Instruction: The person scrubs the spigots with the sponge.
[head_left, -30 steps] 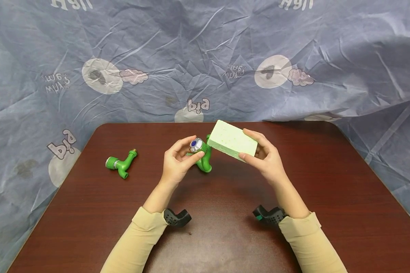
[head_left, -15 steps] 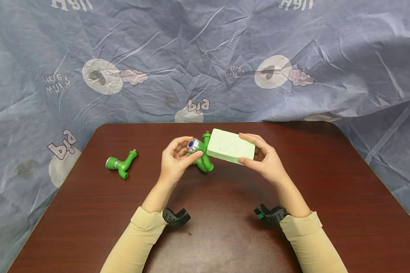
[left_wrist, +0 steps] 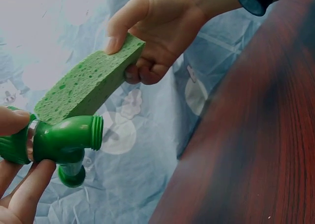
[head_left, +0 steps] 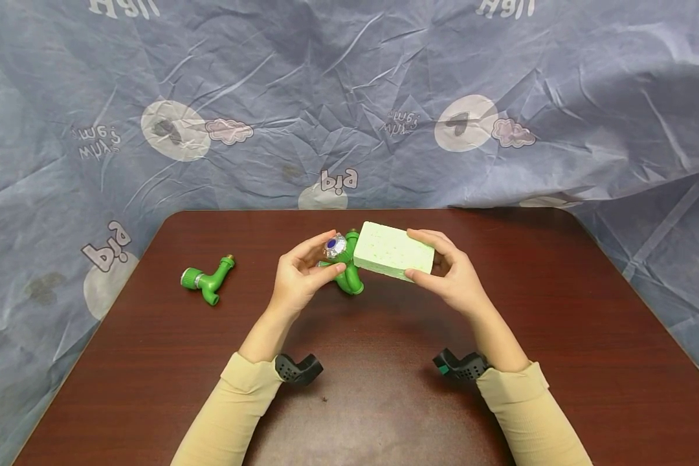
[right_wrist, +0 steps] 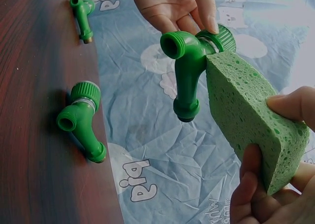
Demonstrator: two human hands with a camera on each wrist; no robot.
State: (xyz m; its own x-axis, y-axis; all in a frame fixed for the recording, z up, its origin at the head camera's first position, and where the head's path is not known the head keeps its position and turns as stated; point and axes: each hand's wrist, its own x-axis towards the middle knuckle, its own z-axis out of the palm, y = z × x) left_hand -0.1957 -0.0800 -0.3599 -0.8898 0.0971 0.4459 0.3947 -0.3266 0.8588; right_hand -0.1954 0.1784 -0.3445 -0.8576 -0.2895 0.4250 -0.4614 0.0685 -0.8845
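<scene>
My left hand (head_left: 303, 275) pinches a green plastic tap (right_wrist: 189, 71) by its ribbed knob (head_left: 334, 246), which has a silver face with a blue centre. In the right wrist view the tap's threaded spout (right_wrist: 172, 45) faces the camera. A pale green sponge block (head_left: 393, 249) is gripped at its right end by my right hand (head_left: 457, 275), thumb on one side and fingers on the other. The far end of the sponge lies against the tap's body beside the knob. Both things are held up above the table.
A second green tap (head_left: 210, 281) lies on the dark wooden table (head_left: 559, 310) at the left. Another tap (right_wrist: 81, 118) lies on the table, mostly hidden behind the held one in the head view. A wrinkled blue printed sheet (head_left: 349, 97) hangs behind the table.
The sponge has lowered and levelled slightly, its left end now beside the tap's body. The tap has shifted a little left and back while the left hand keeps its hold.
</scene>
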